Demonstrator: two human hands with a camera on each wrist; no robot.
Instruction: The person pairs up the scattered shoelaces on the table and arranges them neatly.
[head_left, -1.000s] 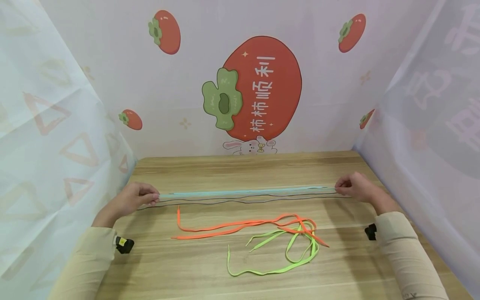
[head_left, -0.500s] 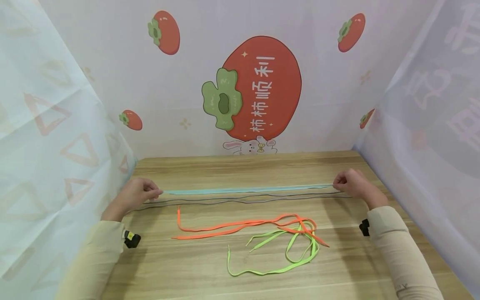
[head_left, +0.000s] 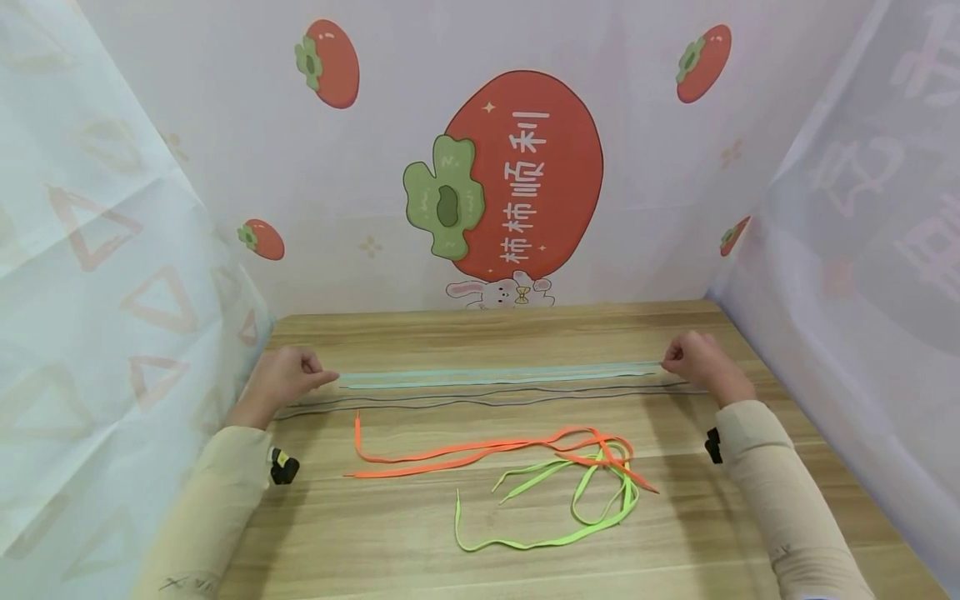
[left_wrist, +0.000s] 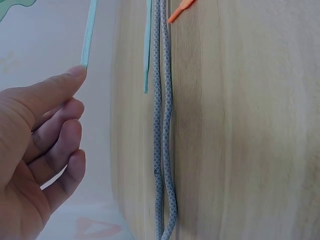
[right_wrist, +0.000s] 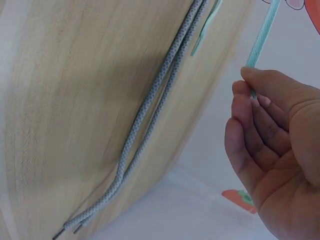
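My left hand (head_left: 285,383) pinches one end of a light blue shoelace (head_left: 487,370) between thumb and finger. At the other end my right hand (head_left: 701,365) pinches the same lace, its tip showing below the thumb in the right wrist view. The lace is pulled straight between both hands, raised off the table. A second light blue shoelace (left_wrist: 147,50) lies straight on the table just nearer to me. Beside that lies a grey patterned shoelace (left_wrist: 157,125), doubled, with its bend at the left and both tips at the right.
Nearer to me an orange shoelace (head_left: 450,454) lies partly over a tangled lime green shoelace (head_left: 555,543). The wooden table (head_left: 360,533) ends at a back wall sheet (head_left: 375,183) printed with persimmons. White sheets hang at both sides.
Both hands have moved away from me and slightly inward, carrying one light blue lace. A gap now shows between it and the light blue lace on the table.
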